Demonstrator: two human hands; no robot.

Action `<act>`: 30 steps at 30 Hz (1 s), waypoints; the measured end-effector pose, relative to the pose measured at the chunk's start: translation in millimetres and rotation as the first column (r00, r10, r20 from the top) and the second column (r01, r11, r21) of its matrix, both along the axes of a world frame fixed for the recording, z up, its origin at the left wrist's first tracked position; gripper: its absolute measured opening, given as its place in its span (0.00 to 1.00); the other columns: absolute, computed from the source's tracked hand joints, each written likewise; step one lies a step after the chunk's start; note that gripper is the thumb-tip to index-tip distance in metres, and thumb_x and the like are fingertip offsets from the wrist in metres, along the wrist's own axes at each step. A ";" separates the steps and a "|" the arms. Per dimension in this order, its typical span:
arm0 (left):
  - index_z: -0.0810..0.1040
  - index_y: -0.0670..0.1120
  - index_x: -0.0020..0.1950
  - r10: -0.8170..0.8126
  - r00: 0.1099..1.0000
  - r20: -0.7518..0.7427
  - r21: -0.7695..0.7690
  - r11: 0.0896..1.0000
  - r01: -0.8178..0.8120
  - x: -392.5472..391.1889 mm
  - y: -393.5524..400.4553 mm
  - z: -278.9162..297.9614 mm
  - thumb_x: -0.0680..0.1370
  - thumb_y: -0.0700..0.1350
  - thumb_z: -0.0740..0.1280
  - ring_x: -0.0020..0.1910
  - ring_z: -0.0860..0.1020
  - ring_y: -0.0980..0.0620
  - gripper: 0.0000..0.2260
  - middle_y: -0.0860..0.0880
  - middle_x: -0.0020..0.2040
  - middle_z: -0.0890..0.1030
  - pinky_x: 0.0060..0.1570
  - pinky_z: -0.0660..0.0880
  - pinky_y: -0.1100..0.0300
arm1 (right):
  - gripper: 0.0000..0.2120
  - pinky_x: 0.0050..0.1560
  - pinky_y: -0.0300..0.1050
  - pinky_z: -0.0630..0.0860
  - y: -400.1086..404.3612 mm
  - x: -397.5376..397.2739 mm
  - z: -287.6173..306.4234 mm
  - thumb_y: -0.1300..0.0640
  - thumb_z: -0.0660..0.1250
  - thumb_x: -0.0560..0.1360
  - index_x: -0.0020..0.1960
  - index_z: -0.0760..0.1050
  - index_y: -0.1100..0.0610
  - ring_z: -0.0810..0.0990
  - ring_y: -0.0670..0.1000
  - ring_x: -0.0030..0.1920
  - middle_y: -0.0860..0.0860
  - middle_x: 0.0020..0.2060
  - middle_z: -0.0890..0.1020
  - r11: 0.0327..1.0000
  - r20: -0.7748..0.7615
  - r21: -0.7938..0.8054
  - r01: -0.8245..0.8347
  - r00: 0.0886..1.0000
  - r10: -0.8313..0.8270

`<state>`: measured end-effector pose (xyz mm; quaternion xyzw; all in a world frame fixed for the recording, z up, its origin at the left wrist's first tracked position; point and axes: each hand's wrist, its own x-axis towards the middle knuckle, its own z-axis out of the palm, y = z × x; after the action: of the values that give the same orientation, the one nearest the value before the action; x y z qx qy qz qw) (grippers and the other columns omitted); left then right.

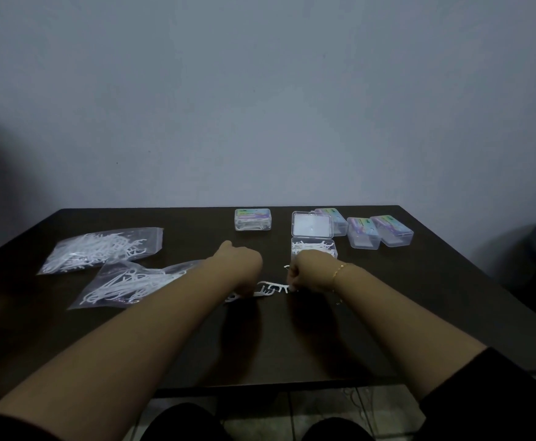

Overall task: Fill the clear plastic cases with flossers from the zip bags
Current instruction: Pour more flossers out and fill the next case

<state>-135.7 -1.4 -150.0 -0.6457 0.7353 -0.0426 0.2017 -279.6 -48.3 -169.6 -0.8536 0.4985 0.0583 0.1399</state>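
both hands work over a small cluster of loose flossers (268, 289) lying on the dark table (419, 281), just in front of the open case (313, 248), the landmark for everything here. the left hand (242, 265) is to the left of the open case, knuckles up and fingers curled downward; its fingertips are hidden beneath the hand, touching or just over the left end of the loose flossers, and i cannot tell whether it has hold of any. the right hand (308, 272) sits directly in front of the open case, fingers curled tight, and white flosser ends stick out from its left side, so it appears to pinch one or more of them; a thin gold bracelet (338, 272) is on that wrist. the open case already holds a layer of white flossers, its lid (311, 225) tipped up behind it. a closed case (253, 219) with flossers inside stands behind and to the left of the open case; three more cases (378, 232) sit to its right. far left of the open case lie two zip bags, the farther bag (101, 249) and the nearer bag (126, 283), both holding white flossers.
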 end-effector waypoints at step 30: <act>0.70 0.47 0.37 0.020 0.999 -0.030 0.040 0.999 -0.019 2.7 -2.7 -0.1 0.74 0.44 0.69 0.49 0.73 0.49 0.09 0.51 0.38 0.72 0.58 0.62 0.52 | 0.19 0.51 0.48 0.77 3.9 -4.2 5.3 0.52 0.70 0.72 0.57 0.77 0.63 0.78 0.56 0.50 0.57 0.51 0.80 0.990 -0.015 0.044 0.134 0.991 -0.134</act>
<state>-133.0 -4.1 -150.1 -0.6494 0.7325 -0.0162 0.2036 -283.8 -44.3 -164.2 -0.8144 0.5541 0.0651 0.1597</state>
